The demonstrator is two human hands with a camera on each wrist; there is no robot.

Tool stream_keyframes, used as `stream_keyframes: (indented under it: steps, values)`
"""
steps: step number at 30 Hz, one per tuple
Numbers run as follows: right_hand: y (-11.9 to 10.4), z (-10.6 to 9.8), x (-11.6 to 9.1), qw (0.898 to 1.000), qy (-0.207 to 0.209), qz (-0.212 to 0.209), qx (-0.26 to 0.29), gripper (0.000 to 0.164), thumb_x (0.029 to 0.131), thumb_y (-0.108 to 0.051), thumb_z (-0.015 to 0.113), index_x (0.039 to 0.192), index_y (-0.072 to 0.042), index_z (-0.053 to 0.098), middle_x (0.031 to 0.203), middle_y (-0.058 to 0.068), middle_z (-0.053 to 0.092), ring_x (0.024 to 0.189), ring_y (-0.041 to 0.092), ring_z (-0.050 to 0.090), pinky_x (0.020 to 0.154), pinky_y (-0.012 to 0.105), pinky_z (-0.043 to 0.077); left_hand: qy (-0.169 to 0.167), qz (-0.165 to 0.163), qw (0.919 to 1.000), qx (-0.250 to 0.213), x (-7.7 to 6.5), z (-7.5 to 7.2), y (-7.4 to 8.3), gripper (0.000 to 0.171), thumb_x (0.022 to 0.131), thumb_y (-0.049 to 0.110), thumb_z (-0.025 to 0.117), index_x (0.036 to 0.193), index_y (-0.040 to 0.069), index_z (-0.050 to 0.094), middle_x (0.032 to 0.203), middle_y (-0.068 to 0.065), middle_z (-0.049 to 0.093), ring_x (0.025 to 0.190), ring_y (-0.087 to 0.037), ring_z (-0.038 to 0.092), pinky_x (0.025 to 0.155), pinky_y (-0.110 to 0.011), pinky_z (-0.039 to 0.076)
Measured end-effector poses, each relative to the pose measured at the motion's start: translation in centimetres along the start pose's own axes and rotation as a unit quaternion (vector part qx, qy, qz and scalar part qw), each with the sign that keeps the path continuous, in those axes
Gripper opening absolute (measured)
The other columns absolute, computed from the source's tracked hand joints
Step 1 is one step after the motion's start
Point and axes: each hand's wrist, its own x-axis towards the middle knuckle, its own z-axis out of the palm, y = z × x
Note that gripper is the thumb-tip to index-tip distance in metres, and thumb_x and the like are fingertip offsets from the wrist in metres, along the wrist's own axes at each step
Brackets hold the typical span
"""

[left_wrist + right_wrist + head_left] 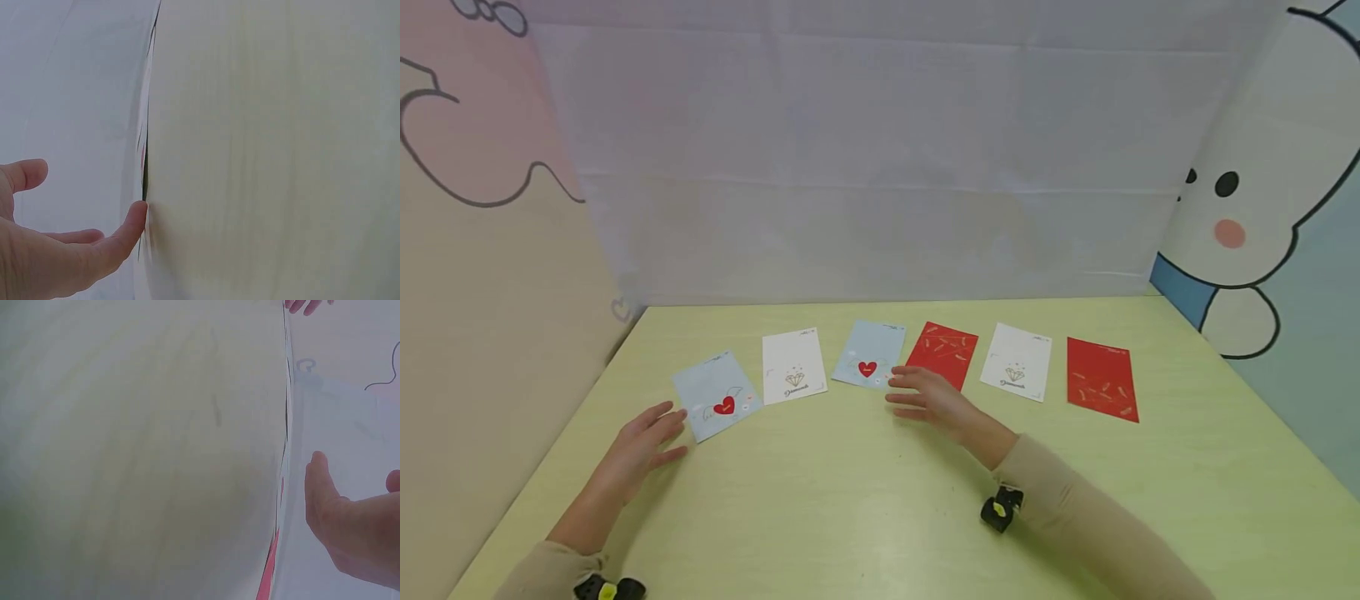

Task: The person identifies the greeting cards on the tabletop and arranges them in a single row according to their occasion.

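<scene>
My left hand (643,446) hovers at the left, fingers spread, its fingertips right at the edge of a light blue card (718,398) with a red heart. In the left wrist view that hand (81,250) has nothing between thumb and fingers. My right hand (936,402) reaches in from the right, fingers extended, overlapping the lower corner of a red card (942,348) and the edge of another blue heart card (869,350). The right wrist view shows this hand (350,519) above the table, holding nothing.
A white card (793,367) with a diamond drawing lies between the blue cards. Another white diamond card (1017,362) and a second red card (1103,379) lie to the right. Behind the pale yellow table (820,508) hangs a white cloth (880,167); cartoon-printed walls flank it.
</scene>
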Motion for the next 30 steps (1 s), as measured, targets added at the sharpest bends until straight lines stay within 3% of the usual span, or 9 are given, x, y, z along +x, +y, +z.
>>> stream_keyframes:
  steps: [6, 18, 30]
  values:
    - [0.0, 2.9, 1.8, 1.000, -0.008, 0.013, 0.019, 0.046, 0.092, -0.019, 0.045, 0.131, 0.003, 0.033, 0.128, 0.021, 0.038, 0.110, 0.033, 0.046, 0.085, 0.036, 0.042, 0.004, 0.005, 0.9999, 0.011, -0.5, 0.3, 0.5, 0.080, 0.091, 0.040, 0.043, 0.135, -0.012, -0.001, 0.137, -0.032, 0.006, 0.124, -0.041, 0.019, 0.081, -0.029, 0.044]
    - [0.7, 8.5, 5.5, 0.999, -0.022, 0.019, -0.012, 0.040, 0.091, -0.019, 0.048, 0.123, 0.003, 0.044, 0.120, 0.020, 0.048, 0.104, 0.030, 0.052, 0.082, 0.036, 0.044, -0.019, 0.001, 0.9997, 0.015, -0.8, 0.5, 1.1, 0.070, 0.095, 0.032, 0.034, 0.134, -0.012, -0.005, 0.139, -0.031, 0.003, 0.125, -0.042, 0.015, 0.089, -0.034, 0.038]
    - [0.7, 13.2, 8.1, 0.997, -0.020, 0.034, -0.063, 0.034, 0.088, -0.023, 0.052, 0.113, 0.000, 0.051, 0.106, 0.011, 0.055, 0.096, 0.025, 0.056, 0.079, 0.034, 0.046, -0.010, -0.004, 0.9997, 0.023, -0.3, 0.2, 1.2, 0.072, 0.095, 0.033, 0.036, 0.134, -0.012, -0.005, 0.139, -0.031, 0.003, 0.126, -0.041, 0.013, 0.094, -0.038, 0.030]
